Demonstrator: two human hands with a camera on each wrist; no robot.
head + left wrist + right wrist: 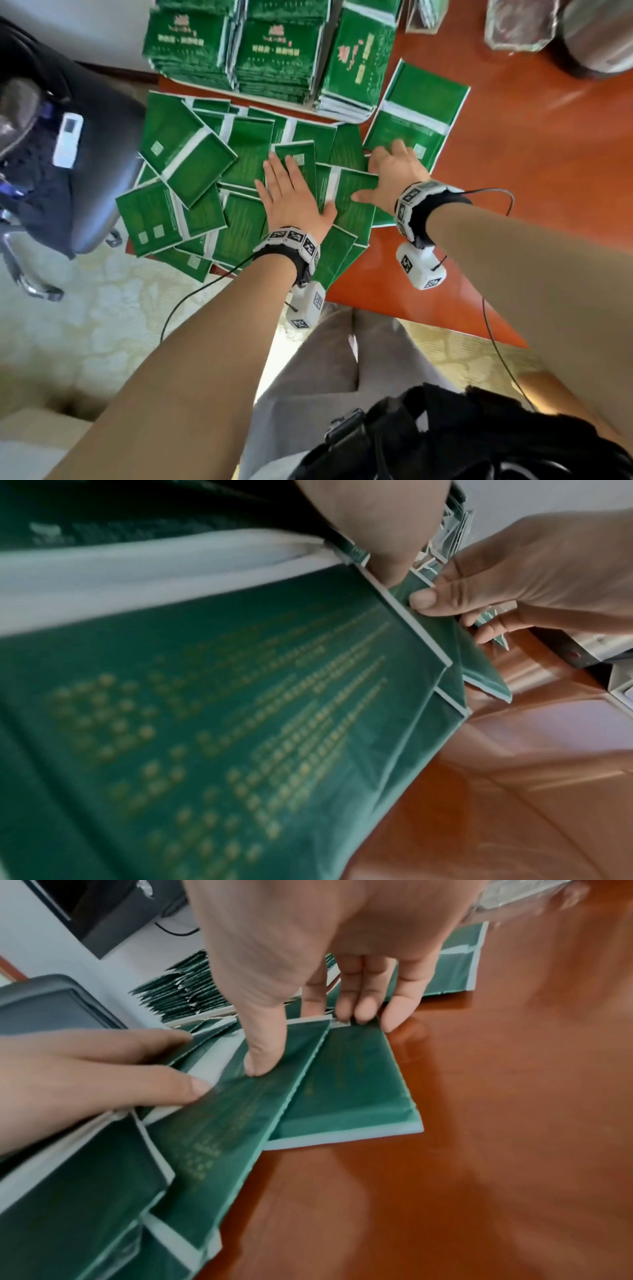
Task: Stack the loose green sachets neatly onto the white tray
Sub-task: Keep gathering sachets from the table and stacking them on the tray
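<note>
Green foil sachets lie fanned and overlapping on the table, beneath and to both sides of the hands. Left hand rests flat on the pile, fingers straight and spread, thumb out toward the right hand. Right hand pinches the pile's right edge: thumb on the top face of one sachet, fingertips hooked over the far edges of that sachet and its neighbour. Tray sits beyond the fingertips, mostly hidden; only a white edge shows under three tall stacks. One sachet lies apart, ahead and right of the right hand.

Likely hazards, judged from this layout:
- The foil looks slick, so a lifted bundle may shear and slide out of the pinch.
- The grip appears to span two offset sachets, so they would arrive misaligned.
- Sachets overhanging the table edge left of the left hand could drop if the pile is swept that way.
- The stacks are high and uneven; a careless placement could topple them.
</note>
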